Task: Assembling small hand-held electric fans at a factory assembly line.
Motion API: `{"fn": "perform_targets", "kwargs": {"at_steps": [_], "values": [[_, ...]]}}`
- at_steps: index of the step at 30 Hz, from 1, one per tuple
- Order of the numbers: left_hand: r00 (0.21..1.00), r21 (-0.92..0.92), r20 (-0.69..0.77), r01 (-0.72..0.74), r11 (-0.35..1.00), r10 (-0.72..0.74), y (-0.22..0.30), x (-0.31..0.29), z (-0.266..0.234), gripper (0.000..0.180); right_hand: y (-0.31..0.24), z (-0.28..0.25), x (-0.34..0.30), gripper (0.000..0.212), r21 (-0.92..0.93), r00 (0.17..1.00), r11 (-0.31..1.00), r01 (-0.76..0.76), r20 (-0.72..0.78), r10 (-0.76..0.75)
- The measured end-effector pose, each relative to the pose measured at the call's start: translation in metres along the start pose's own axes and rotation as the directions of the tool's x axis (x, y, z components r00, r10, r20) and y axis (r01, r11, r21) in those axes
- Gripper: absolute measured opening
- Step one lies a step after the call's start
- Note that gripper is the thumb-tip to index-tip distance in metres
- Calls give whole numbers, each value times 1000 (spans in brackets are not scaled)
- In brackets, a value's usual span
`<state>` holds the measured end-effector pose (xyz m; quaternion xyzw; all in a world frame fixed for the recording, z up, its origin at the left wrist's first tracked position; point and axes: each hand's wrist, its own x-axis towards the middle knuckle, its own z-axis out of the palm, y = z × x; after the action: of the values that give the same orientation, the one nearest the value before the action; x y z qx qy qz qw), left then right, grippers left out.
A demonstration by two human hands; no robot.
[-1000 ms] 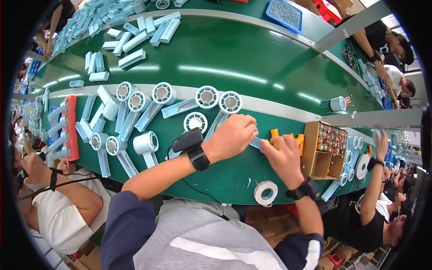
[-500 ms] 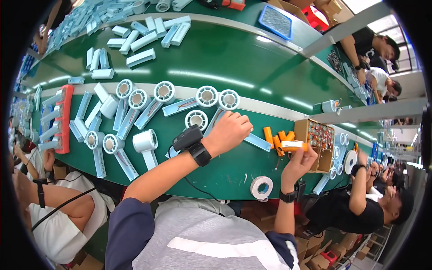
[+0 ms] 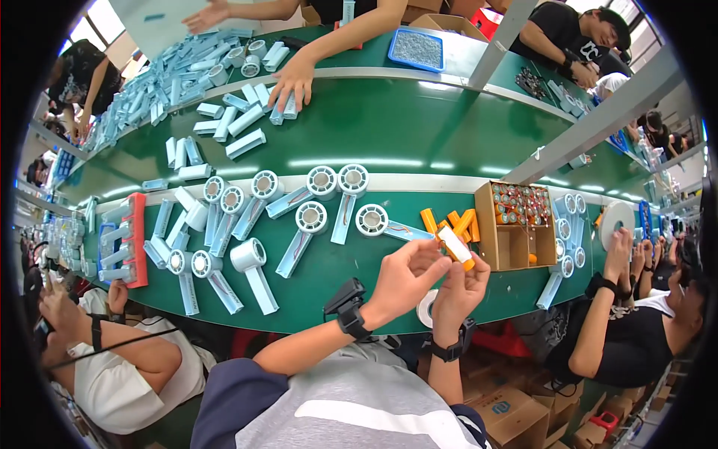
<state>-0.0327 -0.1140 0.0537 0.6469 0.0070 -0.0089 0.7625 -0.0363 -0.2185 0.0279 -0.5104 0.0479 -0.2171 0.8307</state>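
Observation:
An orange cylindrical battery [image 3: 467, 263] with a white strip [image 3: 453, 243] along its side is held over the near part of the green table. My right hand [image 3: 460, 293] grips it from below with curled fingers. From the left, my left hand [image 3: 410, 280] pinches at its edge with thumb and forefinger; the exact contact is partly hidden. Several more orange batteries [image 3: 465, 221] lie just beyond. Left of them is a light-blue handheld fan housing [image 3: 372, 220] with a round grille head and an open handle. A white tape roll [image 3: 425, 308] shows partly behind my hands.
Several similar fan housings [image 3: 310, 217] spread across the table to the left. A divided cardboard box [image 3: 516, 251] of wired parts stands to the right. A red rack [image 3: 136, 239] is at far left. Across the table, another person's hand [image 3: 293, 78] touches blue handle pieces; co-workers sit both sides.
My left hand has left the fan housing and come right to the battery. My right hand has brought the battery left and nearer. Another person's arm now reaches in from the far side.

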Motion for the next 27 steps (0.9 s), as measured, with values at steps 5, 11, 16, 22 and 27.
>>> {"fn": "perform_targets", "kwargs": {"at_steps": [5, 11, 16, 22, 27], "values": [[1000, -110, 10, 2, 994, -1, -5, 6, -6, 20, 10, -24, -27, 21, -130, 994, 991, -35, 99, 48], [981, 59, 142, -138, 989, 129, -4, 0, -17, 21, 6, -37, -32, 27, 317, 961, 916, -245, 205, 186], [941, -4, 325, -98, 995, 94, -4, -2, -23, 23, -3, -46, -17, 39, 323, 838, 793, -516, 383, 389], [894, 191, 434, 26, 981, -108, 17, 7, -42, 24, 6, -53, -26, 47, 283, 751, 764, -580, 549, 367], [882, 291, 468, -96, 952, -54, 10, 21, -40, 26, 12, -49, -31, 45, 279, 713, 738, -615, 596, 369]]}}
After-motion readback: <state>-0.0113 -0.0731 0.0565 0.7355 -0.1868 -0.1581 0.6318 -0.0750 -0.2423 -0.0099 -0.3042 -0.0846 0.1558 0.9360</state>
